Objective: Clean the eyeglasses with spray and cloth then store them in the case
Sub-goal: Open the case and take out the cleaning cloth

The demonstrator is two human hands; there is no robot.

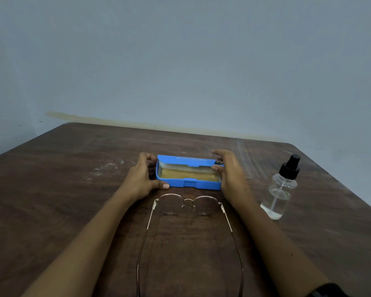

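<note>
Open case, eyeglasses, spray bottle

A blue case (189, 182) lies open, a yellowish cloth (186, 174) inside. Just nearer, thin-rimmed round eyeglasses (189, 205) rest unfolded, temples pointing toward the viewer. To the right, a clear spray bottle (281, 192) with black nozzle stands upright.

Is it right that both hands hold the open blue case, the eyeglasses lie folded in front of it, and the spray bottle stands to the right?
Not quite. The head view shows the eyeglasses lying with temples unfolded, not folded. The rest holds: left hand and right hand hold the open blue case; the spray bottle stands right.
</note>
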